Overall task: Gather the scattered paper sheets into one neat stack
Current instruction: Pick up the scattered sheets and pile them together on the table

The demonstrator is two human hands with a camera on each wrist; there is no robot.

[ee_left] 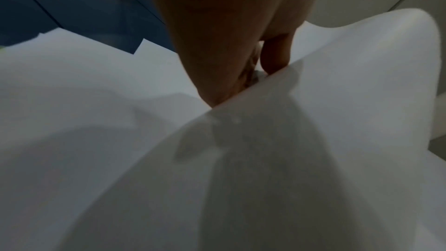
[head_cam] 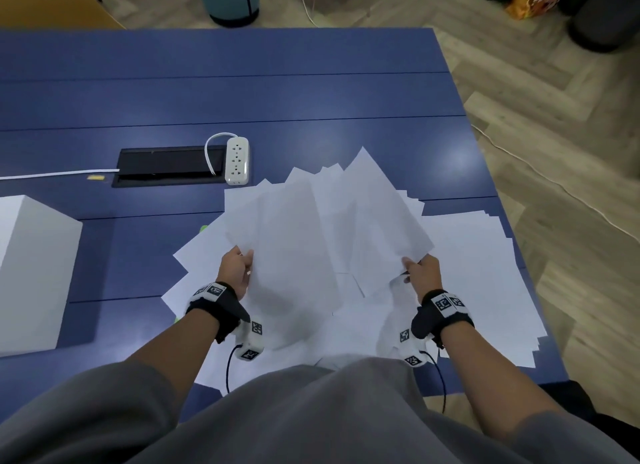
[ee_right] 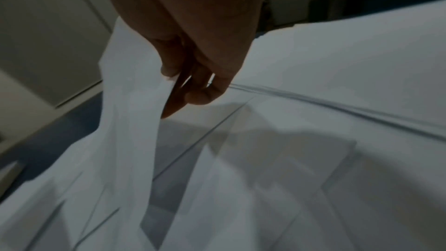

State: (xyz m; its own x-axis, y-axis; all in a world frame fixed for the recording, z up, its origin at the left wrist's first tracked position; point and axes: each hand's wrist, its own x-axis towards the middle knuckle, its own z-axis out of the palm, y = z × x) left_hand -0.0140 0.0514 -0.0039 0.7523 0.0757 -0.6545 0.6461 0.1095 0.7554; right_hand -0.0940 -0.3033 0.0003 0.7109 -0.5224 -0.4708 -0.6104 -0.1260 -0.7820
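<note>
A loose, fanned bundle of white paper sheets is lifted off the blue table, its far corners splayed. My left hand pinches the bundle's left near edge; in the left wrist view the left hand grips the curved held sheets. My right hand pinches the right near corner; the right wrist view shows the right hand clamping hanging sheets. More sheets lie spread flat on the table under and to the right of the bundle.
A white power strip lies beside a black cable slot just beyond the papers. A white box stands at the left. The table's right edge runs close to the spread sheets, with wooden floor beyond.
</note>
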